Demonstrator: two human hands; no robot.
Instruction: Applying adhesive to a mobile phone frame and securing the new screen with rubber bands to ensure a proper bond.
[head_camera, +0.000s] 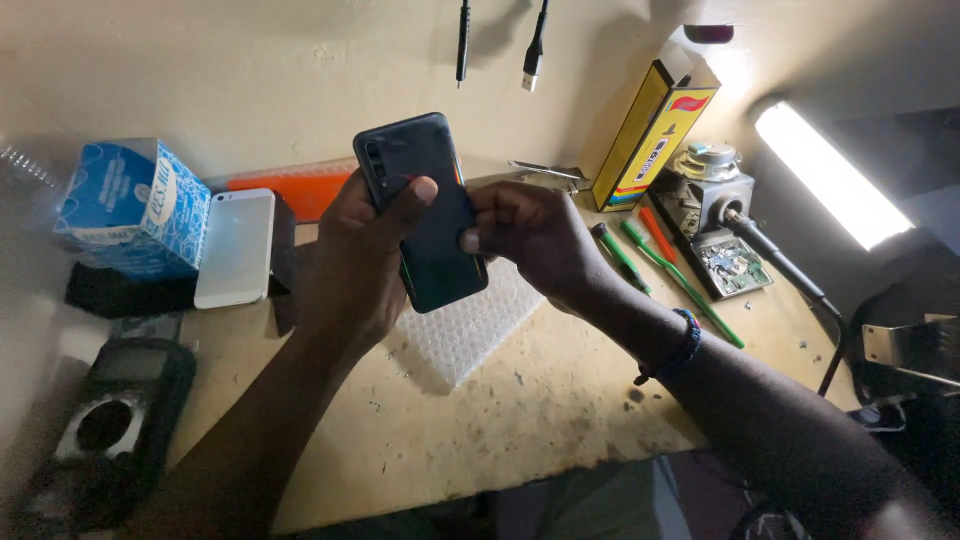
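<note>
You grip the dark phone (425, 210) in both hands, left hand (360, 265) closed around its left edge, right hand (530, 240) pinching its right, long axis running near-to-far above the bench (520, 410).

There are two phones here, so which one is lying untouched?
The white phone, propped at the left beside the blue box. The dark phone is held above the bench by the left hand and right hand.

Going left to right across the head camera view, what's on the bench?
Black multimeter → blue box → white phone → left hand → dark phone → right hand → green screwdrivers → soldering iron → lamp.
</note>
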